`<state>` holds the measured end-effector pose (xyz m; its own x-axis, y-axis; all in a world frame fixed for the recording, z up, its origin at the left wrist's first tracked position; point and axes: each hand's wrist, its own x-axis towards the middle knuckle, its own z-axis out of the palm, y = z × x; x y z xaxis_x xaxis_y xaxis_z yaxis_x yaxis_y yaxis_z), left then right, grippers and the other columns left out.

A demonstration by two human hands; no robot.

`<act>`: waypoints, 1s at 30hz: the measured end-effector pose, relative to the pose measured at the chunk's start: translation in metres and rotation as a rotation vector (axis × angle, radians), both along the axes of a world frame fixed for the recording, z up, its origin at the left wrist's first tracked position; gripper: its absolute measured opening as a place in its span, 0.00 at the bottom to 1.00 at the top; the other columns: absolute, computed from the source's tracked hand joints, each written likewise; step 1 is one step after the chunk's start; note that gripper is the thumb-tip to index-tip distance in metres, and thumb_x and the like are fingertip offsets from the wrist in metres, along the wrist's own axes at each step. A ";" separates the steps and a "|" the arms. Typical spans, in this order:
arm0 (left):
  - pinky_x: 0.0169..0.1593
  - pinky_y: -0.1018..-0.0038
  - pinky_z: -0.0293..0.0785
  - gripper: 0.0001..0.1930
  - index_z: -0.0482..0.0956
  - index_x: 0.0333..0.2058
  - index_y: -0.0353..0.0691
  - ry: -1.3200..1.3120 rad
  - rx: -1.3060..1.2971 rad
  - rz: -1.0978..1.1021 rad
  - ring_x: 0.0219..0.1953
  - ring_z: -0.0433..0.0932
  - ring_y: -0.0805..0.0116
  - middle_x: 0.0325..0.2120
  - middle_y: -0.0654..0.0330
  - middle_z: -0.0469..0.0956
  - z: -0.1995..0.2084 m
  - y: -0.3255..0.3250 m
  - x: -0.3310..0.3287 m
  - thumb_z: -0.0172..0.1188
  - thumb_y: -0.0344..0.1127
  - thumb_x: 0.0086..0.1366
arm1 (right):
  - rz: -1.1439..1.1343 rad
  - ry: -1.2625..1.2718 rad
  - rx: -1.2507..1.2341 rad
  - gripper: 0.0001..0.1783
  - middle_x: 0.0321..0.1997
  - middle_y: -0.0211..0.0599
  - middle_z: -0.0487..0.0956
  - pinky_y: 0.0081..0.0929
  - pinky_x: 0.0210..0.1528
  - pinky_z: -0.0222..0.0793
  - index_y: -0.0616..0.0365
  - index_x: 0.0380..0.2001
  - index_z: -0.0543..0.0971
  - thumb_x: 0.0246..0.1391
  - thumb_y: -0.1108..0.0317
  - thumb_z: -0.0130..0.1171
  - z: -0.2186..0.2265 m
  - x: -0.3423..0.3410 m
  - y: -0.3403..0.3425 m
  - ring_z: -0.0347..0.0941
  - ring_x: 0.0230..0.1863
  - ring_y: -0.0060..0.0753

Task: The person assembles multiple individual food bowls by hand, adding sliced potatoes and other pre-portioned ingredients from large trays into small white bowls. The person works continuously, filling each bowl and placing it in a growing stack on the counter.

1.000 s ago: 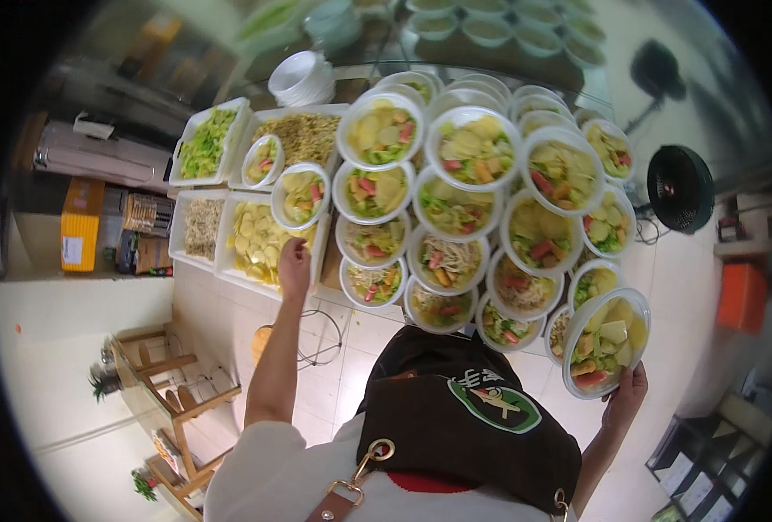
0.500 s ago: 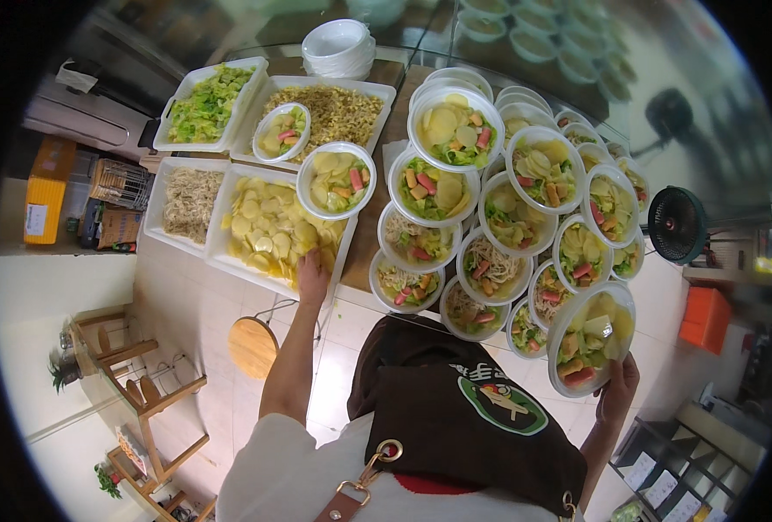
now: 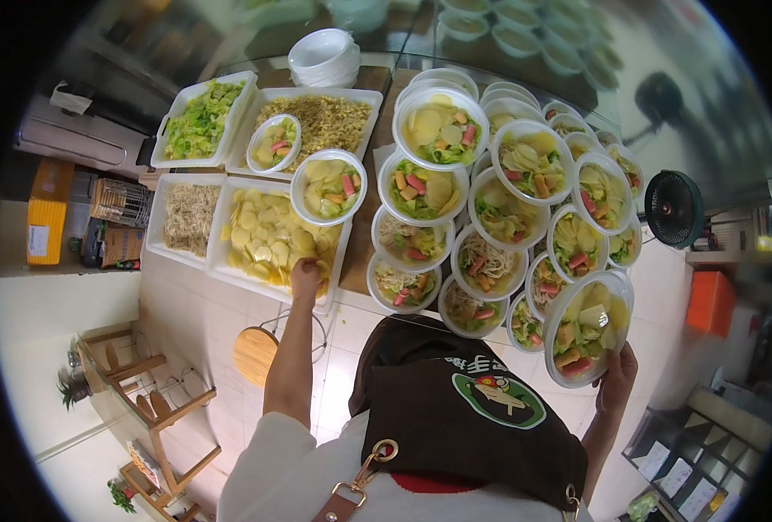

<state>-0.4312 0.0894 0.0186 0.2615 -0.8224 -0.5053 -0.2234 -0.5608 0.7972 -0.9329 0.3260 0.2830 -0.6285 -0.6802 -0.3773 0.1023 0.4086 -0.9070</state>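
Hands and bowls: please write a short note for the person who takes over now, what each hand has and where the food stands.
Left hand: in the tray of sliced potato, at its near edge, grip closing on slices.
Right hand: holds a filled bowl from below, at the right end of the table.
Placed: many filled bowls stand stacked together right of the trays; two more bowls sit on the trays.
Also there: tray of lettuce, tray of noodles, tray of sprouts, stack of empty white bowls behind.
Left: cannot tell how many more bowls are to be filled.
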 end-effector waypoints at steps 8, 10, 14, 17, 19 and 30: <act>0.32 0.87 0.64 0.12 0.72 0.44 0.49 0.199 -0.188 -0.026 0.33 0.70 0.81 0.40 0.71 0.73 0.093 -0.022 -0.050 0.55 0.35 0.60 | -0.094 0.028 -0.022 0.13 0.22 0.26 0.72 0.14 0.14 0.61 0.62 0.35 0.73 0.59 0.61 0.48 -0.022 -0.051 0.041 0.65 0.17 0.14; 0.35 0.84 0.67 0.10 0.73 0.42 0.47 0.293 -0.165 -0.165 0.37 0.71 0.79 0.38 0.67 0.74 0.131 -0.030 -0.109 0.53 0.31 0.61 | -0.150 -0.056 -0.048 0.10 0.21 0.27 0.72 0.14 0.12 0.60 0.62 0.32 0.74 0.59 0.66 0.47 -0.032 -0.069 0.052 0.65 0.15 0.15; 0.45 0.77 0.69 0.11 0.72 0.40 0.38 0.355 -0.218 -0.738 0.40 0.71 0.73 0.35 0.63 0.74 0.171 -0.017 -0.287 0.53 0.27 0.57 | -0.326 -0.075 -0.002 0.09 0.20 0.28 0.72 0.14 0.11 0.60 0.63 0.32 0.74 0.59 0.69 0.46 -0.057 -0.102 0.099 0.64 0.14 0.15; 0.50 0.75 0.67 0.15 0.71 0.43 0.39 0.662 -0.055 -1.066 0.46 0.72 0.70 0.40 0.61 0.73 0.172 0.016 -0.404 0.56 0.26 0.55 | -0.434 -0.055 0.018 0.09 0.20 0.28 0.72 0.14 0.11 0.60 0.62 0.31 0.73 0.59 0.69 0.45 -0.063 -0.126 0.139 0.64 0.14 0.14; 0.50 0.76 0.67 0.15 0.70 0.43 0.37 0.722 -0.086 -1.204 0.47 0.72 0.70 0.40 0.61 0.73 0.167 0.043 -0.483 0.54 0.22 0.55 | -0.515 -0.040 0.036 0.10 0.20 0.27 0.71 0.14 0.11 0.60 0.62 0.30 0.73 0.60 0.69 0.45 -0.065 -0.135 0.164 0.63 0.14 0.14; 0.41 0.77 0.70 0.14 0.71 0.42 0.35 0.323 -0.257 -1.403 0.38 0.76 0.71 0.33 0.57 0.77 0.031 0.087 -0.659 0.49 0.16 0.57 | -0.694 -0.071 0.067 0.09 0.19 0.26 0.71 0.13 0.10 0.58 0.61 0.28 0.72 0.60 0.69 0.45 -0.089 -0.179 0.222 0.63 0.13 0.13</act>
<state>-1.0905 0.1767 0.0498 -0.9075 -0.3756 -0.1879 -0.2503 0.1246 0.9601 -1.1117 0.5480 0.1937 -0.8814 -0.1045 -0.4606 0.4178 0.2825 -0.8635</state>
